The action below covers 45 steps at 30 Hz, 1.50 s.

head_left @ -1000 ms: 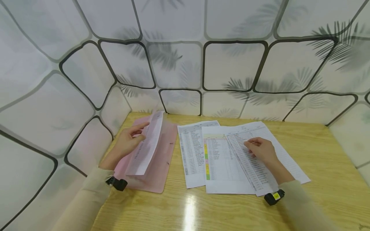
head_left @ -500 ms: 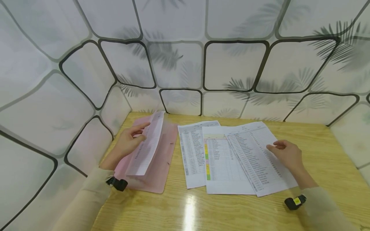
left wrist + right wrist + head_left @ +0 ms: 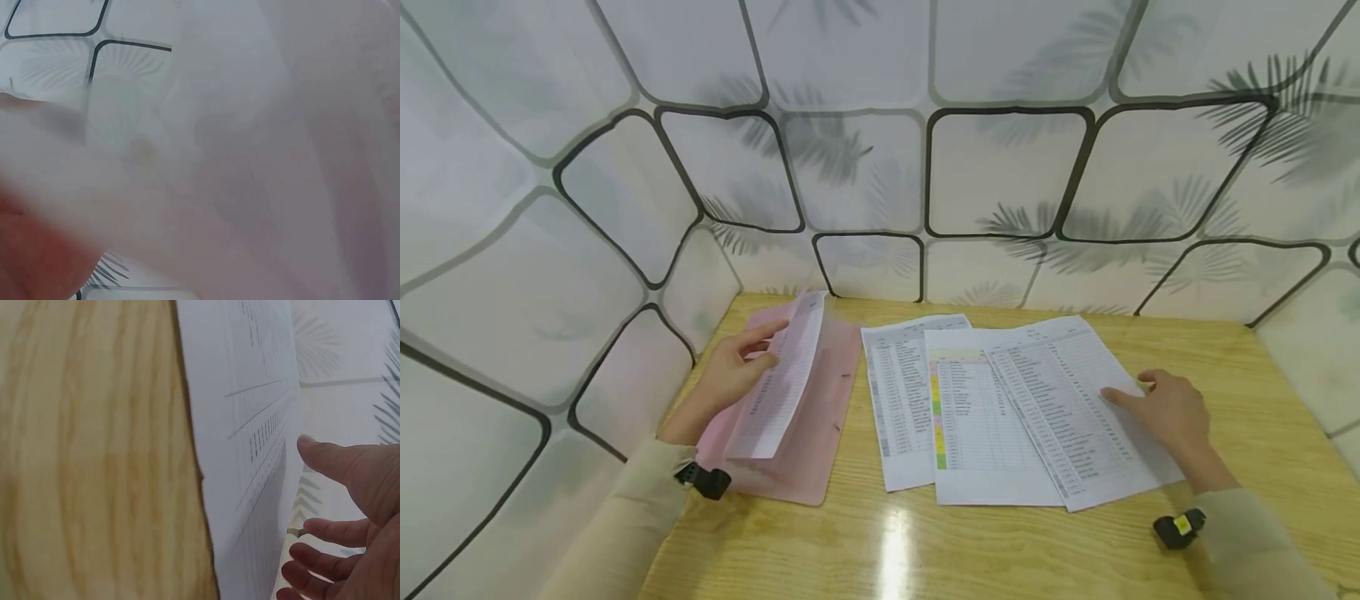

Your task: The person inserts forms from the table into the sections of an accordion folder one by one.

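Left hand (image 3: 730, 371) pinches a raised white printed sheet (image 3: 778, 383) over the open pink plastic folder (image 3: 812, 433). Right of the folder, right hand (image 3: 1172, 408), fingers relaxed, rests on the top white printed table sheet (image 3: 1067, 408) on the wooden desk (image 3: 1262, 433).

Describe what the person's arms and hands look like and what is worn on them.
Both arms wear long, loose beige sleeves to the wrist. The left hand and right hand are bare, with no gloves. Each wrist carries a small black device; the right wrist device has a yellow mark, while the left wrist device is plain black.

L hand (image 3: 727, 372) pinching, R hand (image 3: 1167, 410) flat
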Available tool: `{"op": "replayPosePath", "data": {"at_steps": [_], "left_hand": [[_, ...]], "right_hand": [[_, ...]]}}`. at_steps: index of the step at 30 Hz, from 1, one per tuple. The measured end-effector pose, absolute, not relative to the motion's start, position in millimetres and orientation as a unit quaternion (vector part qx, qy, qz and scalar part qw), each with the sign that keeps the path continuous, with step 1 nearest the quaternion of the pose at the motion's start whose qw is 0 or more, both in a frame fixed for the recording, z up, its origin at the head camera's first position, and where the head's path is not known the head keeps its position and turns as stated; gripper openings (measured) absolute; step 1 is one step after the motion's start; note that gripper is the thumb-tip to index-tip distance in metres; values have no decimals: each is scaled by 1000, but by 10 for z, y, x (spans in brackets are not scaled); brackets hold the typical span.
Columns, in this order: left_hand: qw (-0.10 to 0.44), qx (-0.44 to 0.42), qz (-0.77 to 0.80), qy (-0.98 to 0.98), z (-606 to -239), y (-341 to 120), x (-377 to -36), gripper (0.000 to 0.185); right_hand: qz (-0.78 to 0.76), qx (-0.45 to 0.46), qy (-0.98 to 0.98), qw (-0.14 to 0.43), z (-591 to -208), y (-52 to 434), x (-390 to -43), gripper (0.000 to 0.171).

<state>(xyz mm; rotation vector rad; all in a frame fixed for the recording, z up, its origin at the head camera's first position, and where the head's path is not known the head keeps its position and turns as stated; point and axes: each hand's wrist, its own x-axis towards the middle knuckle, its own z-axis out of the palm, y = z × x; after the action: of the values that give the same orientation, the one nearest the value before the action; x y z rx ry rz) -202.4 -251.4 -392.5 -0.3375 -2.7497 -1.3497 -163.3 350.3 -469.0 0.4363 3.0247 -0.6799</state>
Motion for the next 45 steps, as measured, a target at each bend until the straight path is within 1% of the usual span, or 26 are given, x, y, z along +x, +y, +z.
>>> {"op": "replayPosePath", "data": {"at_steps": [5, 15, 22, 27, 33, 39, 45], "left_hand": [[25, -110, -439, -891, -3927, -2513, -2020, 53], [23, -112, -439, -891, -3922, -2511, -2012, 53], [24, -108, -440, -891, -3929, -2516, -2000, 53], [23, -103, -441, -891, -3929, -2515, -1995, 54], [21, -105, -442, -890, -3921, -2507, -1992, 54], [22, -106, -443, -890, -3919, -2511, -1987, 54], [19, -103, -445, -889, -3919, -2511, -1984, 55]], "right_hand": [[-184, 177, 965, 52, -4689, 3564, -1617, 93], [-188, 161, 966, 69, -4706, 3654, -1647, 85], [-202, 149, 963, 96, -4593, 3630, -1691, 81], [-210, 146, 961, 103, -4537, 3597, -1703, 78], [-204, 154, 961, 105, -4544, 3601, -1718, 84], [-218, 155, 958, 98, -4586, 3614, -1745, 84], [-232, 161, 953, 110, -4578, 3627, -1749, 85]]}}
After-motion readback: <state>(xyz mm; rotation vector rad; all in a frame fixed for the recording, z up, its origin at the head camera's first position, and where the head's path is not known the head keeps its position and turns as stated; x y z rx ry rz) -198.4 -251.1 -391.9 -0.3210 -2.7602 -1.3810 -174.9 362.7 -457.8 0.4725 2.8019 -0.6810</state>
